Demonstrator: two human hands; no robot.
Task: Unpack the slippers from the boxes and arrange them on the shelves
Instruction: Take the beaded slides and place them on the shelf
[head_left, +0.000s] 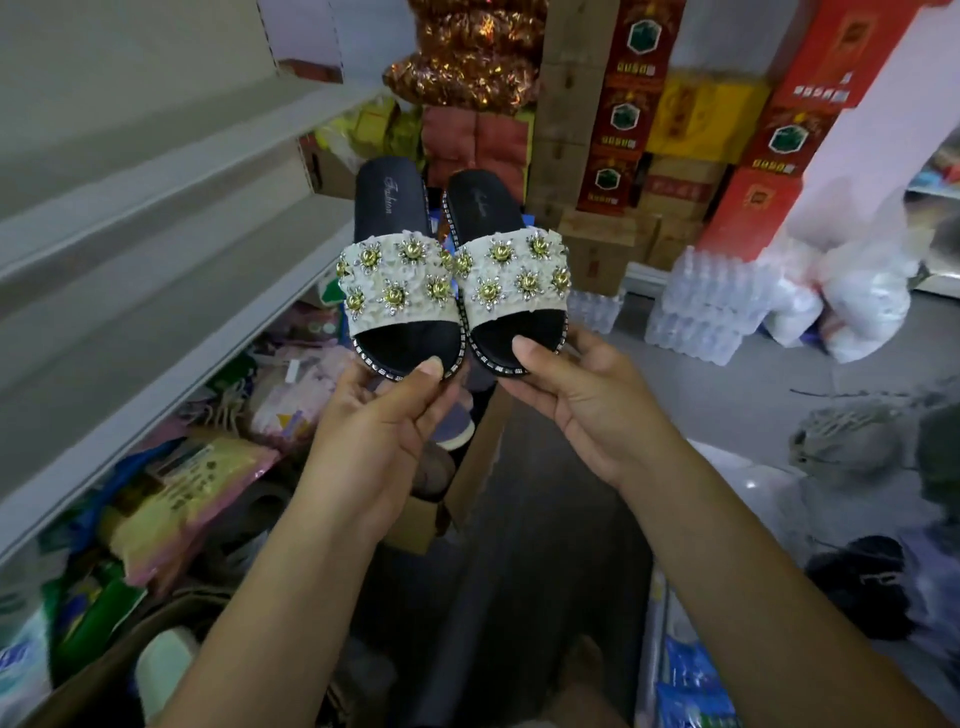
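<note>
I hold a pair of black slippers with white flowered straps and gold studs up in front of me, side by side. My left hand pinches the toe of the left slipper. The toe of the right slipper is pinched by my right hand. Grey shelves run along the left, their upper boards bare. An open cardboard box with more slippers sits on the floor below my hands. Another open box lies at the lower left with a pale slipper in it.
Packaged goods fill the bottom shelf at the left. Stacked red and yellow cartons and shrink-wrapped water bottles stand at the back. White plastic bags and dark items lie at the right.
</note>
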